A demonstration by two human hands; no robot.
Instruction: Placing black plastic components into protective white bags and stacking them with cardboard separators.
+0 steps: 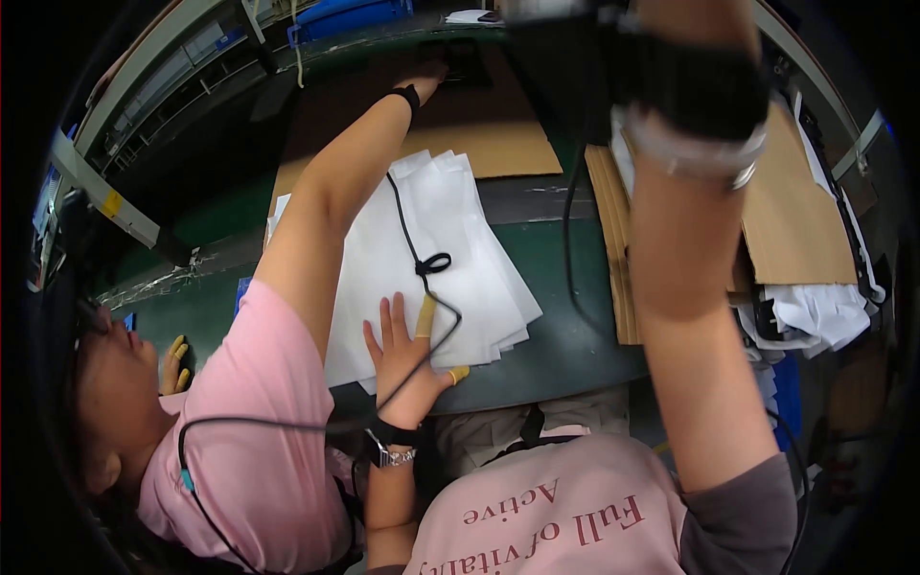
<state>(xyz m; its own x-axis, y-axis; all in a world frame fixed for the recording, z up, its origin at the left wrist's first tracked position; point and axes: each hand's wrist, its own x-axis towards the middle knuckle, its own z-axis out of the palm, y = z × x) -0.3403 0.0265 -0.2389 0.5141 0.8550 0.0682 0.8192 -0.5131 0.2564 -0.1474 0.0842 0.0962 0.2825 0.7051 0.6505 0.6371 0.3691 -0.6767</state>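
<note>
My left hand [407,369] lies flat with fingers spread on the near part of a fanned stack of white sheets [494,278]. Yellow finger cots cover its thumb and one finger. A looped black cable [434,264] runs across the sheets and over this hand toward the black wrist strap. My right arm is raised high on the right, close to the camera. Only a blurred bit of my right hand [698,17] shows above its black wrist strap; the fingers are out of the picture.
On my left, a co-worker in pink stretches a hand [428,79] over the brown cardboard [517,144] beyond the sheets. Cardboard pieces [805,211] and crumpled white wrapping [815,311] stand to the right. A blue bin [350,17] sits at the far side. The table [575,359] is dark green.
</note>
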